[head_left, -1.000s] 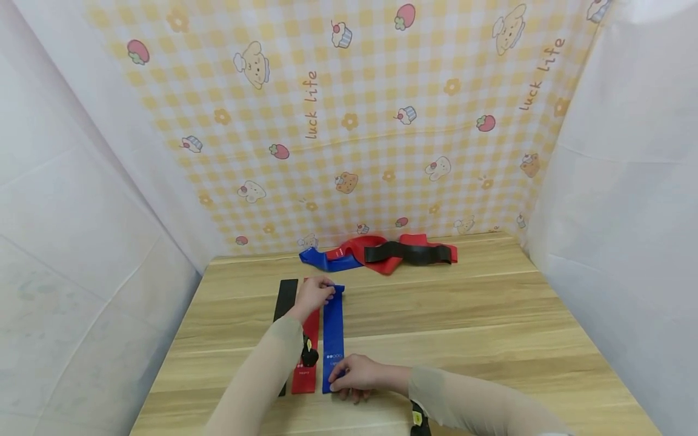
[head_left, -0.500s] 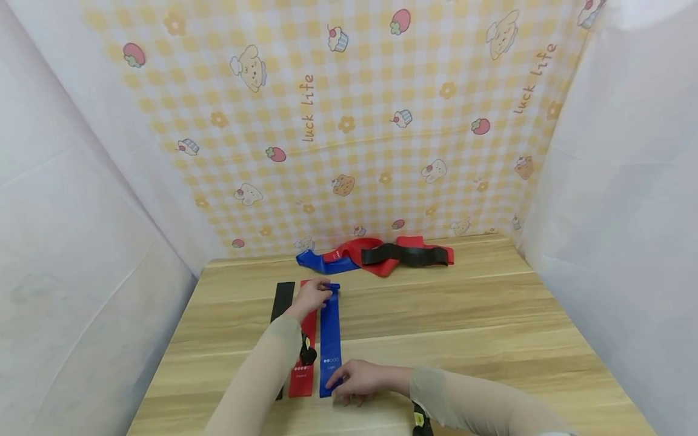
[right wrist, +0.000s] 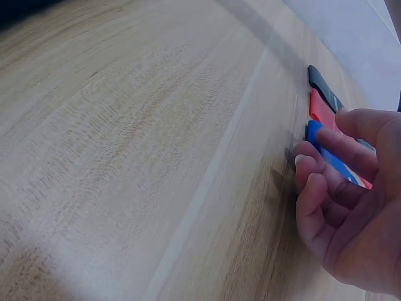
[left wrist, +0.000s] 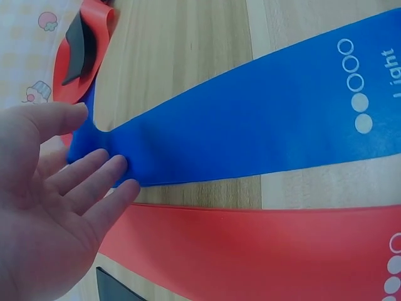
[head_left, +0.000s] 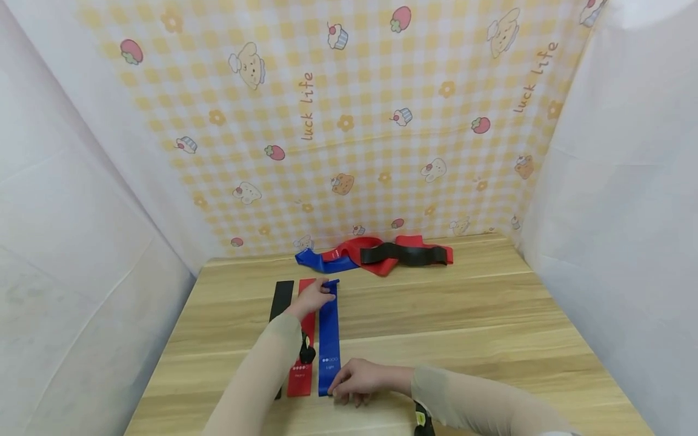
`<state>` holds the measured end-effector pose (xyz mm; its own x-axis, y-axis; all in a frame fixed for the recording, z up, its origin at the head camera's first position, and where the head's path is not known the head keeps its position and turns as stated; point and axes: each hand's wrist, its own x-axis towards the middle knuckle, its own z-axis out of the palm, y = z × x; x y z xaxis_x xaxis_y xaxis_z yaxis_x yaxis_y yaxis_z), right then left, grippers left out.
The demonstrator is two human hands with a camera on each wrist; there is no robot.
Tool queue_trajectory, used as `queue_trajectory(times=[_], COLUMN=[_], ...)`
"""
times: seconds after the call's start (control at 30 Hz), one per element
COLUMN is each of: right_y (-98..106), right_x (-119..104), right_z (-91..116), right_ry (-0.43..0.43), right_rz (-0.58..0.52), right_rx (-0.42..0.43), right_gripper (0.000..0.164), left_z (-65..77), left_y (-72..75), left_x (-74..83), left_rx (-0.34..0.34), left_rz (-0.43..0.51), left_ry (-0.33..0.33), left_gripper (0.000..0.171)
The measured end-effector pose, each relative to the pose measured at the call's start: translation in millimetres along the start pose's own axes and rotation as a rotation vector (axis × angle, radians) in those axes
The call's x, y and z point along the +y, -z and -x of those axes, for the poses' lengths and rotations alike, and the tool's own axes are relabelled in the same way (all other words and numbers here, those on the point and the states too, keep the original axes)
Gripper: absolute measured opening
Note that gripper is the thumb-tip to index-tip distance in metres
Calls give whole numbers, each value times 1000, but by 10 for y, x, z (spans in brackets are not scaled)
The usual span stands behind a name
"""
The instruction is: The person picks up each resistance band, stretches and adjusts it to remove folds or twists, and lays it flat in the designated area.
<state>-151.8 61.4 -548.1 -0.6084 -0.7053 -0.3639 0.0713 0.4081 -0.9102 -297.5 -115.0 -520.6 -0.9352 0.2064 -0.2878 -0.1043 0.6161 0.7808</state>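
In the head view, a blue resistance band [head_left: 329, 327] marked "Light" lies lengthwise on the wooden table. My left hand [head_left: 312, 299] pinches its far end, which is turned up; in the left wrist view the left hand [left wrist: 56, 194] has its index fingertip partly hidden behind the blue fold. My right hand [head_left: 357, 380] rests at the band's near corner with a fingertip touching it. Seen in the right wrist view, the thumb and index tips of the right hand [right wrist: 357, 188] stand apart, the other fingers loosely bent. A red band [head_left: 300, 381] lies alongside, partly under my left arm.
A black band [head_left: 282, 297] lies left of the red one. At the table's back are a tangled blue band [head_left: 322, 261], red bands [head_left: 354, 248] and a black band [head_left: 409, 254]. A checked cloth [head_left: 371, 139] hangs behind, with white sheets at both sides.
The blue band's far end has shifted slightly and its fold looks narrower. My right fingertips have slid down to its near corner. The head view has tilted a little.
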Motion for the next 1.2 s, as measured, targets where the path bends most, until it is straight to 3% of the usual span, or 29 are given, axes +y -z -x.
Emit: queue_trajectory(times=[0.17, 0.5, 0.73, 1.0, 1.2], right_y=[11, -3, 2, 216, 644], right_x=[-6, -58, -47, 75, 60], right_z=[-16, -11, 0, -22, -107], right_ry=[-12, -28, -31, 35, 155], right_rz=[-5, 15, 1, 5, 177], right_rx=[1, 8, 23, 202, 371], right_gripper=[18, 15, 14, 14, 24], left_z=[-7, -21, 15, -6, -67], left_y=[10, -7, -23, 5, 38], left_x=[13, -23, -13, 25, 66], left_rx=[-7, -17, -17, 3, 27], left_rz=[0, -6, -7, -8, -4], left_ry=[14, 22, -15, -68, -96], left_gripper=[66, 60, 55, 47, 44])
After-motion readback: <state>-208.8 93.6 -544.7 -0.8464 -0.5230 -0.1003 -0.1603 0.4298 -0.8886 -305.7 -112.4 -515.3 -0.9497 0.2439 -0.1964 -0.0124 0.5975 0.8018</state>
